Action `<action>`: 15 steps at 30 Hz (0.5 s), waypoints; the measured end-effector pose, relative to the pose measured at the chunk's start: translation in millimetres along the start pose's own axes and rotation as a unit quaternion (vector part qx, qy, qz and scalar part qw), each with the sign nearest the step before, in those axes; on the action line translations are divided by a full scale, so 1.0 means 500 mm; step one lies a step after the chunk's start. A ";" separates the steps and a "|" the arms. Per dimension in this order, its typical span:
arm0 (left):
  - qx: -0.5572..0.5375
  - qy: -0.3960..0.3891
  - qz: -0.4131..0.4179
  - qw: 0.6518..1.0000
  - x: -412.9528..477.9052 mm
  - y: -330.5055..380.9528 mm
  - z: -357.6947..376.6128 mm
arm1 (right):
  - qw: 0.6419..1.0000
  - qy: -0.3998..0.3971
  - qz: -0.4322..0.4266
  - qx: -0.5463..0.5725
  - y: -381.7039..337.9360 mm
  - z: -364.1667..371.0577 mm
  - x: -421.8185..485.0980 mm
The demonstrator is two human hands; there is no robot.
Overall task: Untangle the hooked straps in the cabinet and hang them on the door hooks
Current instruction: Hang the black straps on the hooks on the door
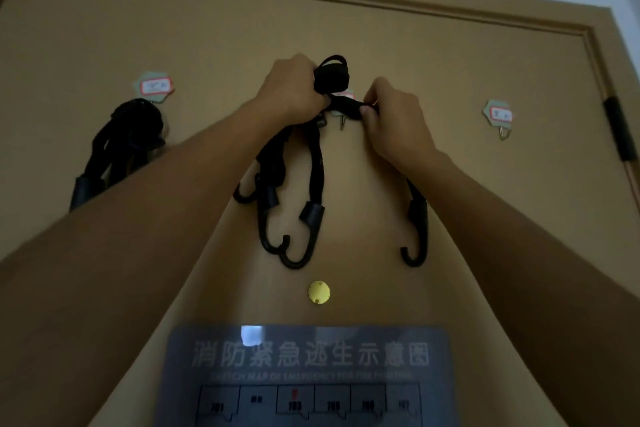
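Two bare forearms [138, 236] reach up from the near edge towards the door [450, 45]. Between the hands, high on the door, is a bundle of black hooked straps [330, 80]. The left hand [294, 90] is curled round its bunched loop. The right hand [394, 114] pinches a short span of strap between thumb and fingertips, stretched just above the middle door hook [341, 124]. The straps' end hooks [294, 253] dangle below, one apart on the right [414, 250].

To do this step well, the taut span probably wants lowering behind the metal tip so the hook catches it. The left hand would carry the weight until the strap seats. The loose ends look likely to snag one another, so releasing slowly seems wise. The stick-on hook may not take a hard tug.

Further left, another bundle [128, 135] already hangs from the left hook. To the right, a third hook [504, 133] is bare, with a black hinge [620, 128] beyond it. Below sit a brass disc [319, 292] and an escape-plan sign [308, 357].
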State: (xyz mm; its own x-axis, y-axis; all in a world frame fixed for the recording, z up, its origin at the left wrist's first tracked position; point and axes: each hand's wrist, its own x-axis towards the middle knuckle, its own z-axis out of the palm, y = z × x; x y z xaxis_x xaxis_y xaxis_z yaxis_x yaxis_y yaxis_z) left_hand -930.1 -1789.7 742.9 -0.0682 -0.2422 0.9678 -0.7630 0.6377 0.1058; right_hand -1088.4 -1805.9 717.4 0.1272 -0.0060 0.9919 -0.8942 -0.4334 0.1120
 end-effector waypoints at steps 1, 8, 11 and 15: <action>0.003 -0.007 -0.004 1.000 0.001 0.000 0.001 | 1.000 -0.004 -0.004 -0.006 0.001 0.002 -0.002; -0.022 -0.064 -0.066 0.996 -0.046 -0.009 0.024 | 0.998 -0.047 0.031 -0.014 -0.022 0.007 -0.043; -0.130 -0.093 -0.124 0.979 -0.068 -0.009 0.043 | 0.995 -0.042 0.088 0.020 -0.042 0.012 -0.062; -0.209 -0.081 -0.169 0.960 -0.094 -0.005 0.052 | 0.992 -0.029 0.113 0.042 -0.052 0.014 -0.091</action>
State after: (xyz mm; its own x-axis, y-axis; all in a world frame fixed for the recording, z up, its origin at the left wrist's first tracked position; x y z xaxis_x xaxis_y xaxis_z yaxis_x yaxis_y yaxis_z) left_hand -941.6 -1799.0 691.3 0.0126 -0.5768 0.8168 -0.4363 0.7318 0.5235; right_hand -1068.1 -1800.6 668.7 -0.0458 -0.1611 0.9859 -0.8646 -0.4880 -0.1199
